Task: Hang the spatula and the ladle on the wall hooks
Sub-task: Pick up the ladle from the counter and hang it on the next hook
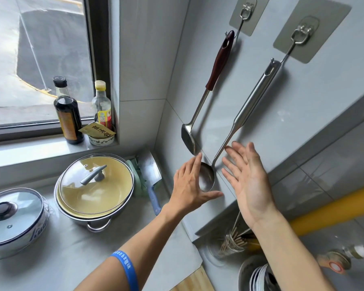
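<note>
Already hooked, ladle [207, 178] bowl between both open hands' empty grip.

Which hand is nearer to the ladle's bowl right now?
Left. The left hand is open right in front of the ladle bowl, overlapping its edge. The right hand, palm open, sits off to the bowl's right, beside the lower handle.

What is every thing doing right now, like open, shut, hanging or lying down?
spatula: hanging on left hook
ladle: hanging on right hook
left hand: open, empty
right hand: open, empty
yellow pot: lid on
white pot: lid on
dark bottle: capped, upright
cleaver: propped against wall
</note>
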Demonstrator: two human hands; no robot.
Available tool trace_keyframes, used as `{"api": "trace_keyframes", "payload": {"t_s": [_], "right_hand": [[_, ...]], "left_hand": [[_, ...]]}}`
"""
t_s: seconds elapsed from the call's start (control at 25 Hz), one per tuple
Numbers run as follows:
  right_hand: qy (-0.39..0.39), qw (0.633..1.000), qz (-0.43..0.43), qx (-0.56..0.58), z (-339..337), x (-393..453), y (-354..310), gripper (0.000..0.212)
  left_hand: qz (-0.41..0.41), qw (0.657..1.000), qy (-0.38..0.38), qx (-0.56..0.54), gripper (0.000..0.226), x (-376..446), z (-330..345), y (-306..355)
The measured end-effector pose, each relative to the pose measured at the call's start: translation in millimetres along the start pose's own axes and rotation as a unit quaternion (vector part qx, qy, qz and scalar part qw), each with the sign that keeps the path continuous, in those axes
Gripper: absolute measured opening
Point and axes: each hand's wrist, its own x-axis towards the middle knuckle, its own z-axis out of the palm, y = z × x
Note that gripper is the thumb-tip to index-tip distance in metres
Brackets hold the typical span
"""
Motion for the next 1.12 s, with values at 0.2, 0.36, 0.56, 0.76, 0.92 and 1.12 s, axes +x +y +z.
{"api": "trace_keyframes", "payload": {"t_s": [0.2,0.36,0.56,0.76,0.92,1.12], "right_hand": [[0.05,0.999,-0.013,0.004,0,-4,9,0.053],[-0.015,0.98,-0.128,-0.15,4,-2,12,0.049],[-0.091,0.708,-0.217,-0.666,0,15,8,0.063],[-0.086,0.703,-0.199,-0.677,-4,23,14,0.067],[-0.083,0.684,-0.185,-0.701,-2,24,21,0.069],[-0.095,0.637,-0.193,-0.741,-2,25,25,0.071]], "left_hand": [[0.007,1.0,-0.006,0.001,0.125,3,1,0],[0.016,1.0,-0.019,0.003,0.12,4,-2,0],[0.032,0.998,-0.061,0.014,0.123,-3,-18,-5],[0.105,0.993,-0.017,-0.047,0.092,-1,-65,-18],[0.08,0.996,0.036,-0.001,0.077,36,-84,-1],[0.055,0.996,-0.05,0.059,0.089,62,-83,11]]}}
